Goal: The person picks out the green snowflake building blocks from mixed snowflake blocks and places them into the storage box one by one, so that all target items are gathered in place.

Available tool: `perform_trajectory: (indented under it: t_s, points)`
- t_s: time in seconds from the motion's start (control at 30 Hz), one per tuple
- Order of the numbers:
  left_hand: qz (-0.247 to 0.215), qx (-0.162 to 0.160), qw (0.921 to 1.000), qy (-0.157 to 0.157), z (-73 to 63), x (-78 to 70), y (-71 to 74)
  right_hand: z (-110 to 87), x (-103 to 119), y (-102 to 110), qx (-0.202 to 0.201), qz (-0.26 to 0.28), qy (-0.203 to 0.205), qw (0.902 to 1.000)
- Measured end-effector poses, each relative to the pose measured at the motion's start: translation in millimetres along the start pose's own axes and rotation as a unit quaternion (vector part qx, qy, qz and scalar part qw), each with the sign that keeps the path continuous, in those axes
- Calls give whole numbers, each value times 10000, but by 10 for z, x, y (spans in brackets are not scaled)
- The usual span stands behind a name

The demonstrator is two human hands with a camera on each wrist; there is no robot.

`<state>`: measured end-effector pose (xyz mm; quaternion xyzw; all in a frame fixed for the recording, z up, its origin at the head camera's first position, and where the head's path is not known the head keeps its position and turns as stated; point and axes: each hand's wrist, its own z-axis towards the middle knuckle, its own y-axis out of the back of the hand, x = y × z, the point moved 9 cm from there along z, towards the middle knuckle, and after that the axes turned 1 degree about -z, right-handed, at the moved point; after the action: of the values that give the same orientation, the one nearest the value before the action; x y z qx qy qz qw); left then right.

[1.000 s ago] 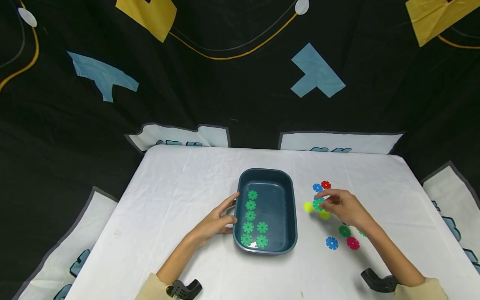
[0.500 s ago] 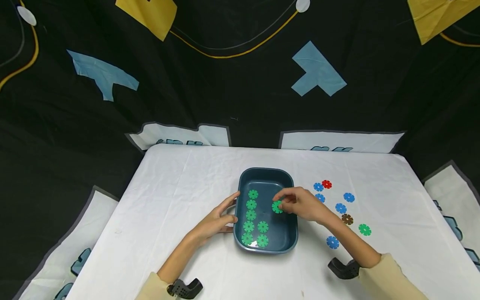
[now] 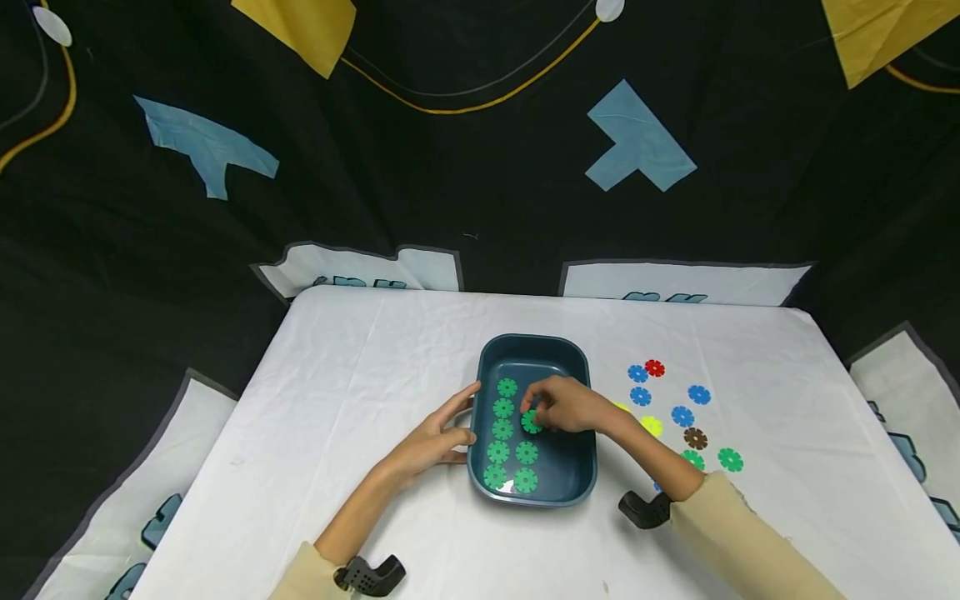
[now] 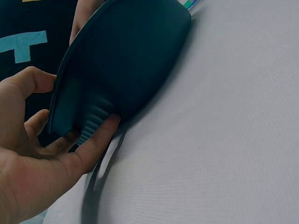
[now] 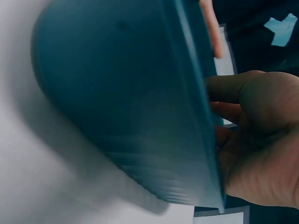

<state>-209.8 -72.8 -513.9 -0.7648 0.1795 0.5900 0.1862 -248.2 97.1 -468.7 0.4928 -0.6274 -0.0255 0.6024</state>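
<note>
A dark blue rectangular tray (image 3: 562,475) lies on the white tabletop. My left hand (image 3: 431,437) holds its left side; in the left wrist view the thumb (image 4: 100,140) presses the outer wall while the index finger reaches the rim. My right hand (image 3: 573,404) is over the tray's interior and pinches a green notched disc (image 3: 531,422) above the second column. Several matching green discs (image 3: 502,429) form a left column, with two more green discs (image 3: 526,467) beside its near end. The tray wall (image 5: 117,93) hides the right fingertips in the right wrist view.
Right of the tray lie loose notched discs: several blue ones (image 3: 682,417), a red one (image 3: 655,367), a brown one (image 3: 695,438), yellow ones (image 3: 651,426) and green ones (image 3: 731,459). My right forearm covers part of this group. A black cloth (image 3: 465,200) hangs behind the table.
My right hand has brought the green disc from the loose group leftward into the tray, and then lower toward the second column. The left hand has stayed on the tray's side.
</note>
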Motion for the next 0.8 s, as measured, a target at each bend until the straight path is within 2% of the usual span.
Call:
perform_trajectory:
  t_s: [0.33, 0.8]
  points:
    - [3, 0, 10000, 10, 7, 4, -1, 166, -113, -84, -98, -325, -268, 9991]
    - [29, -11, 10000, 18, -3, 9, 8, 161, -89, -109, -138, -606, -365, 9974]
